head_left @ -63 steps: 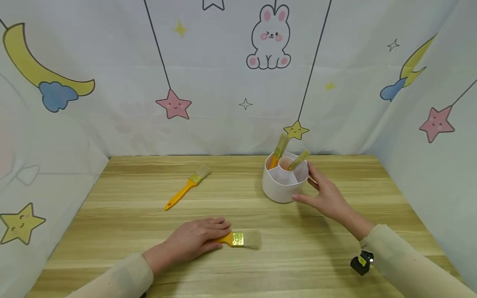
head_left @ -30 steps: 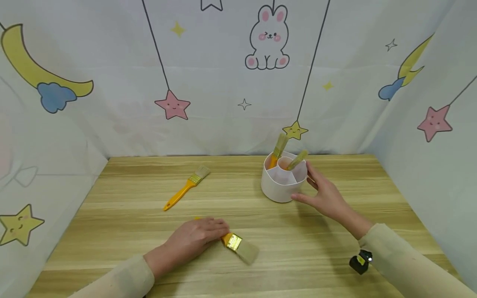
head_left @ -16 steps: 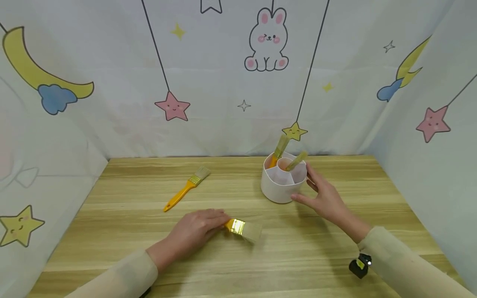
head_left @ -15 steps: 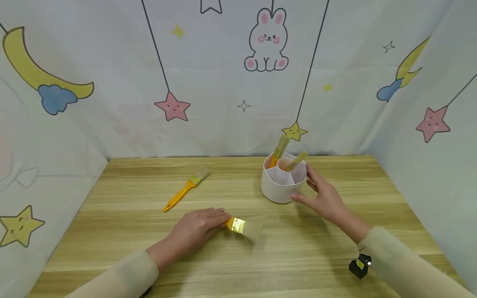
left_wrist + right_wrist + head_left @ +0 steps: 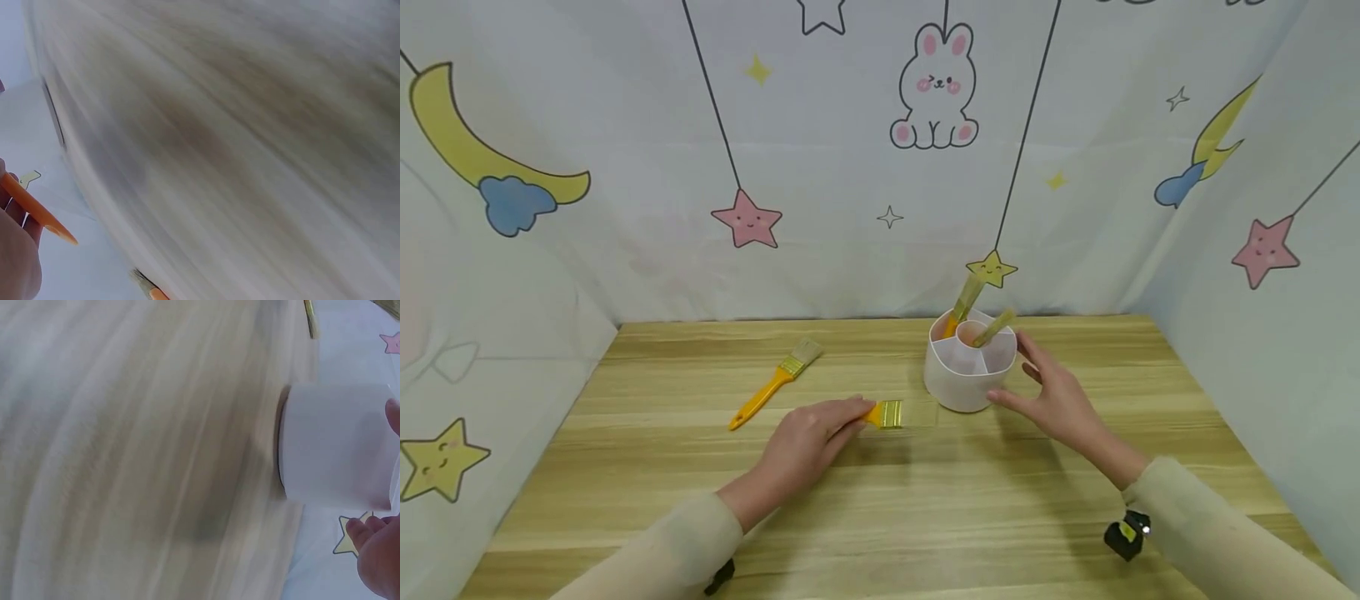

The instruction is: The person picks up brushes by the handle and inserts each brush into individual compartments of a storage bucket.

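Observation:
My left hand (image 5: pixel 805 442) pinches a paintbrush (image 5: pixel 891 414) by its orange handle, bristles pointing right, raised over the table with a shadow below. The handle's end (image 5: pixel 37 212) sticks out past the fingers in the left wrist view. My right hand (image 5: pixel 1060 404) grips the right side of a white divided brush holder (image 5: pixel 962 392), thumb in front and fingers behind. One paintbrush (image 5: pixel 967 298) leans in the holder's back left compartment, bristles up. Another paintbrush (image 5: pixel 994 328) leans in its round middle cup. The held bristles end just short of the holder's front left wall.
Another orange-handled paintbrush (image 5: pixel 763 398) lies on the wooden table (image 5: pixel 925 533), left of the holder. A white cloth backdrop (image 5: pixel 835 150) printed with stars, moons and a rabbit rises at the table's back edge and along both sides.
The left hand has gone from lying over the paintbrush on the table to holding it raised, after turning it, and has moved away from me towards the holder. The right hand stays on the holder.

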Tool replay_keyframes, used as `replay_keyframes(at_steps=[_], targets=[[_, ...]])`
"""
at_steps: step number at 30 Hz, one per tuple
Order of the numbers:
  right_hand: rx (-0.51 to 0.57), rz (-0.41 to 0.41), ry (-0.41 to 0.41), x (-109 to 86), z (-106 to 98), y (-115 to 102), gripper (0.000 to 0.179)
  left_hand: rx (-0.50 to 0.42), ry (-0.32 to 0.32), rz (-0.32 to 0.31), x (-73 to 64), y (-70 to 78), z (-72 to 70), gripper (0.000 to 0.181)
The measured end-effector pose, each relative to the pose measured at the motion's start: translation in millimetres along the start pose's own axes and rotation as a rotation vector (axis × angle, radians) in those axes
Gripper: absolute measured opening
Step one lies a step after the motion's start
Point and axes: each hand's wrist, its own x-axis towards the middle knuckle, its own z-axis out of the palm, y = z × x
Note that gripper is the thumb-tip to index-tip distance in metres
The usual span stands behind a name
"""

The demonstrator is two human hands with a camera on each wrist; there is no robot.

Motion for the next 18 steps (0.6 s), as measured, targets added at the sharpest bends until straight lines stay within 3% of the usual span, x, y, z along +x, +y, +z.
replay_keyframes(at_steps=[9, 18], targets=[[-0.006, 0.009, -0.138, 22.0, -18, 4, 0.112, -0.181, 0.042, -0.205, 15.3, 11.6, 3.7, 0.035], [0.045, -0.028, -0.264, 38.8, -30, 5, 0.108, -0.34, 0.132, -0.339, 32.3, 19.2, 4.8, 0.035]])
